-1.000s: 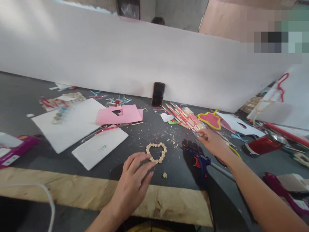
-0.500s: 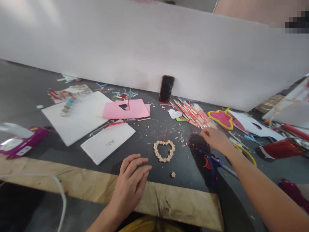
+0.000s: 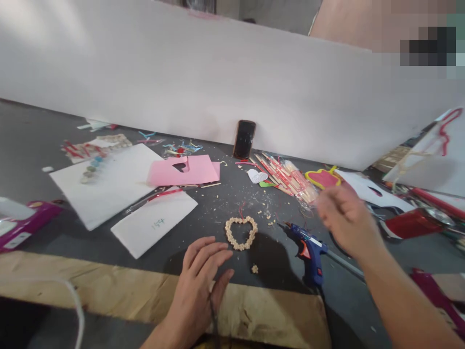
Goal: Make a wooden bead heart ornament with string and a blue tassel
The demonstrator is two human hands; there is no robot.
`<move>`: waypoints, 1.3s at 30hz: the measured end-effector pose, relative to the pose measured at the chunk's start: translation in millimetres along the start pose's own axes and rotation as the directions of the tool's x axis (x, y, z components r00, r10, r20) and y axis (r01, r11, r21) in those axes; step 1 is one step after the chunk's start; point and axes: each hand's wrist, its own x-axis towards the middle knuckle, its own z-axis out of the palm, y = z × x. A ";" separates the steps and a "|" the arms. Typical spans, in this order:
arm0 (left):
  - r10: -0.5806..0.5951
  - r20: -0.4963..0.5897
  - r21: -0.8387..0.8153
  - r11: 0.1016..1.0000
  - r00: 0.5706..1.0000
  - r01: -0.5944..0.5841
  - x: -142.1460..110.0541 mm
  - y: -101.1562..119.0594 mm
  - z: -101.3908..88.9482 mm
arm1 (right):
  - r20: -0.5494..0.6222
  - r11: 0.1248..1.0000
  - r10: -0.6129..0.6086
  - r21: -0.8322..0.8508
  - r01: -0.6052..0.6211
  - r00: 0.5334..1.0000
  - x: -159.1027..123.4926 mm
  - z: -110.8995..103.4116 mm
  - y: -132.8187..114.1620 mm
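Dark matte tabletop (image 3: 207, 220), strewn with pale crumbs; a creased brown strip (image 3: 109, 278) runs along its near edge. Left hand (image 3: 201, 276), nearest: fingers loosely spread, thumb apart, grasping nothing visible. One second ago its fingertips met the heart-shaped ring (image 3: 241, 247); half a second ago they were well off it; now they are just beside its lower left. Small cluster (image 3: 255, 269) of pale beads lies loose to the right of that hand. Ring lies flat on the tabletop, centre: knobbly, cream, bead-like texture, with red thread (image 3: 241, 211) at the notch. Right hand (image 3: 348, 223) has drawn rightward since the last frame and looks raised; fingers bent and motion-blurred, cannot tell whether they pinch anything. Blue glue gun (image 3: 313, 257), smooth plastic with an orange trigger, is now out of that hand's shadow. Farther left: white slab (image 3: 154, 218), rectangular, with handwritten marks. Beyond: smooth pink card (image 3: 203, 169) with a heart-shaped cutout; right of it, bundled slim sticks (image 3: 279, 173), red and cream, partly under clear film. Black phone (image 3: 245, 138) leans on a smooth white panel (image 3: 163, 87); grey wall (image 3: 276, 19) shows above.
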 end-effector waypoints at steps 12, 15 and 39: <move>0.223 0.135 -0.049 0.975 0.965 -0.218 34.4 31.1 19.7 | 0.366 0.995 -0.083 0.082 0.056 0.927 -108.3 52.2 -36.7; 0.241 0.232 -0.060 0.971 0.942 -0.233 31.7 25.0 19.2 | 0.345 0.998 -0.053 0.059 0.035 0.937 -112.3 46.4 -39.3; 0.067 0.169 -0.002 0.998 0.983 -0.068 10.8 -8.3 -15.4 | 0.201 0.999 0.025 0.024 -0.030 0.979 -131.3 18.7 -31.7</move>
